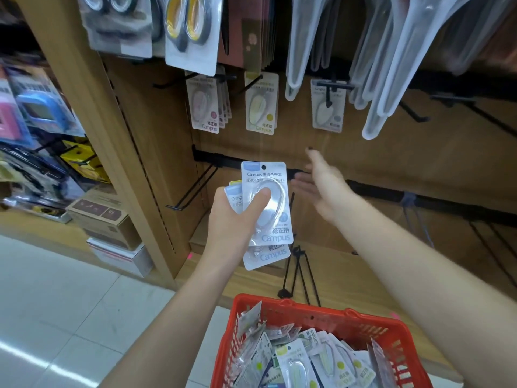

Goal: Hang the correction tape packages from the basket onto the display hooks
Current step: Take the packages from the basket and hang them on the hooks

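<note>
My left hand (235,219) grips a small stack of blue-and-white correction tape packages (268,203) upright in front of the shelf, thumb across the clear blister. To its right my right hand (321,186) is blurred, fingers spread, holding nothing. The red basket (361,323) sits at the bottom, full of several more packages (296,359). On the display hooks above hang pink-dot packages (205,107), a yellow-dot package (261,106) and a grey-dot package (327,107). An empty black hook (195,189) sticks out at lower left.
Scissors packs (190,29) and clear plastic items (391,65) hang above the tape row. Black hook rails (419,197) run along the wooden back panel, with empty hooks at right. Cardboard boxes (103,217) stand on the floor at left beside the upright.
</note>
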`<action>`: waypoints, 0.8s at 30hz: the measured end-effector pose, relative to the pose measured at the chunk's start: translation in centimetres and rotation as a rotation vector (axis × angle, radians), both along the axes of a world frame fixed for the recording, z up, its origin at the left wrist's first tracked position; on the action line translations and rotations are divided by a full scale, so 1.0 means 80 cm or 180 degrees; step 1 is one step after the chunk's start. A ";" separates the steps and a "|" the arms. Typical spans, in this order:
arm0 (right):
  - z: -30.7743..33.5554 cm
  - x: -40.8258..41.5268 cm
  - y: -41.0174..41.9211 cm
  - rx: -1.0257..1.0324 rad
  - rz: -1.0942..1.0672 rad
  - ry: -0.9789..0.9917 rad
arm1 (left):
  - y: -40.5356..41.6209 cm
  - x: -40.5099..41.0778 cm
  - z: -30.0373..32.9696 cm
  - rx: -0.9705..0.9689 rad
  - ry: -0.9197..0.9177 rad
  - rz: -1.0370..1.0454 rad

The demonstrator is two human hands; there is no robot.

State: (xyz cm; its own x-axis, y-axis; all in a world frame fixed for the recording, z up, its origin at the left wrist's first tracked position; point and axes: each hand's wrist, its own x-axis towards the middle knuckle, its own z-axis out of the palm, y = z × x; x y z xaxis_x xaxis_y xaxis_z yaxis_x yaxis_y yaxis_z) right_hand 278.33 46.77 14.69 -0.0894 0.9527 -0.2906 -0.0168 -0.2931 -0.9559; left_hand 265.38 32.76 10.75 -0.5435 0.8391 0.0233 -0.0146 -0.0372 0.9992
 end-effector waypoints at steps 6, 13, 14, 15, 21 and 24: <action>-0.017 0.023 -0.105 0.0767 0.1246 -0.0094 | 0.000 0.003 0.001 0.0043 0.0226 0.0149; -0.002 0.039 -0.113 0.0753 0.1321 0.0411 | 0.004 0.003 -0.002 0.0084 0.0334 0.0182; 0.000 0.044 -0.112 0.0790 0.1198 0.0493 | 0.005 0.002 -0.003 0.0085 0.0330 0.0183; 0.002 0.048 -0.111 0.0894 0.1056 0.0506 | 0.006 0.002 -0.004 0.0086 0.0306 0.0193; 0.018 0.062 -0.101 0.1747 0.0549 0.0257 | 0.007 0.003 -0.005 0.0047 0.0201 0.0264; 0.029 0.060 -0.094 0.1846 0.0433 0.0248 | 0.007 0.005 -0.004 0.0071 0.0176 0.0288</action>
